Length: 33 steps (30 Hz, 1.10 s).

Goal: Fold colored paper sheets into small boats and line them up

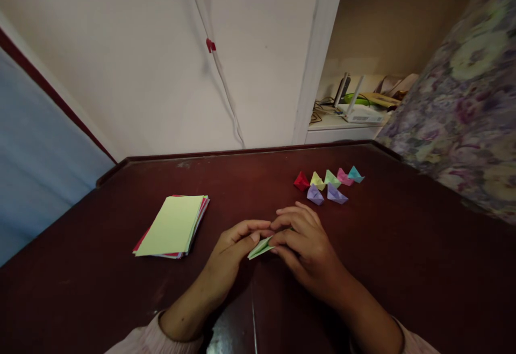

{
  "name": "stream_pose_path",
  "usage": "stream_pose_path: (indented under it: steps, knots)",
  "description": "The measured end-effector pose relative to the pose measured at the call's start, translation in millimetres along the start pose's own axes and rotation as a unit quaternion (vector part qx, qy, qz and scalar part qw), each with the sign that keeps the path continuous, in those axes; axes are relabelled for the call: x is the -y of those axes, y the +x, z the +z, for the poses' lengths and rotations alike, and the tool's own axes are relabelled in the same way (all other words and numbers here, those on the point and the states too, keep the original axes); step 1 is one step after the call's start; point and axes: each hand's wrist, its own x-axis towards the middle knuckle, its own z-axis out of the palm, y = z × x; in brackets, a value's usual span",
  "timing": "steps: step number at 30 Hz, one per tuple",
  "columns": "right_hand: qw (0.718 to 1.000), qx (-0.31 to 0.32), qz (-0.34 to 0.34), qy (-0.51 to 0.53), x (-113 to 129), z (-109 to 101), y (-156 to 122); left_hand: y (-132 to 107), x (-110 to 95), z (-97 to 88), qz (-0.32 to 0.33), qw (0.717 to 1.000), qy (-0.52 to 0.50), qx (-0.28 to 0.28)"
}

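A small folded piece of light green paper (261,248) is held between my two hands just above the table (250,182). My left hand (234,246) grips its left side, thumb on top and fingers behind. On the other side, the fingers of my right hand (304,244) close on the paper and hide part of it. Beyond my right hand stand several small folded paper boats, among them a red paper boat (301,181), a yellow one, a green one, a pink one, a blue one and two purple paper boats (337,194).
To the left lies a stack of coloured paper sheets (173,225), pale yellow on top. A wall with a hanging white cable (221,80) rises behind the table. At the back right, a white router (360,113) sits on a shelf beside a floral curtain (463,96).
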Motion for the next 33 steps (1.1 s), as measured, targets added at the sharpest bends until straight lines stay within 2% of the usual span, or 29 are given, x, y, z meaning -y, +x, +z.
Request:
stream_pose_path:
  steps: [7, 15, 21, 27, 33]
  knots:
    - [1.000, 0.012, 0.003, 0.013, 0, -8, 1, 0, -10, -10.0, 0.011, 0.995, 0.025, 0.093]
    - [0.998, 0.051, 0.008, 0.048, 0, -12, 1, -3, -13, -14.4, 0.032, 0.985, 0.101, 0.135]
    - [0.992, 0.071, 0.023, 0.102, -1, -15, 0, 0, -16, -13.1, 0.084, 0.971, 0.137, 0.179]
    - [0.986, 0.092, 0.033, 0.135, 1, -18, 2, -2, -19, -16.5, 0.086, 0.973, 0.131, 0.170]
    - [0.982, 0.106, 0.033, 0.154, 2, -19, 2, -2, -23, -20.2, 0.113, 0.960, 0.182, 0.182]
